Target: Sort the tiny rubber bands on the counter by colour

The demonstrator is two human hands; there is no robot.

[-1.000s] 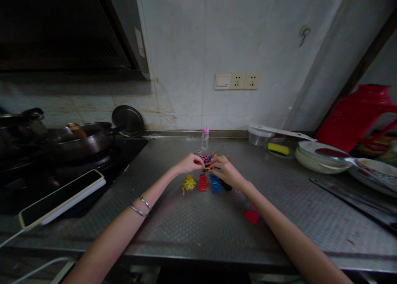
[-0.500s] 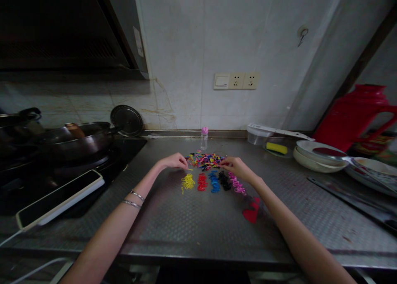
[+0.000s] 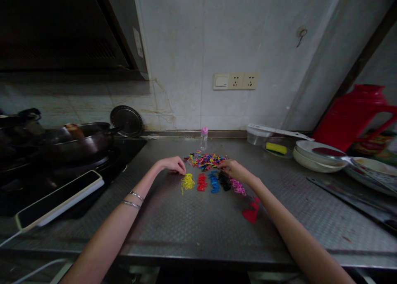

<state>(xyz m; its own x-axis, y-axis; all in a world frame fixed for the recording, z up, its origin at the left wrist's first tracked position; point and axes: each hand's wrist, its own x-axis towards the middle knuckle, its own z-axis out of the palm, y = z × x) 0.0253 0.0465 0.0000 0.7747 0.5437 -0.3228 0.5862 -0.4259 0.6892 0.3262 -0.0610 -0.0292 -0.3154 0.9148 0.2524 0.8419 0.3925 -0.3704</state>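
Observation:
My left hand (image 3: 174, 165) is closed in a pinch, its fingertips at the top of a yellow rubber band pile (image 3: 187, 183). A yellow band appears to be between those fingertips, though it blends into the pile. With bent, pinched fingers, my right hand (image 3: 235, 169) is at the right front edge of a mixed heap of small coloured rubber bands (image 3: 207, 161), just above the black pile (image 3: 224, 181). Whatever its fingertips hold is too small to make out. Between the hands lie a red pile (image 3: 202, 182) and a blue pile (image 3: 214, 182); a pink pile (image 3: 237, 187) lies below my right hand.
A small clear bottle with a pink cap (image 3: 204, 138) stands behind the heap. A red heart-shaped piece (image 3: 251, 211) lies near my right forearm. Left are a phone (image 3: 58, 197) and a pan (image 3: 76, 141); right are bowls (image 3: 319, 160) and a red thermos (image 3: 353, 116).
My left hand has moved slightly left and down, bringing a yellow band to the yellow pile. My right hand has shifted slightly left and down along the heap's edge.

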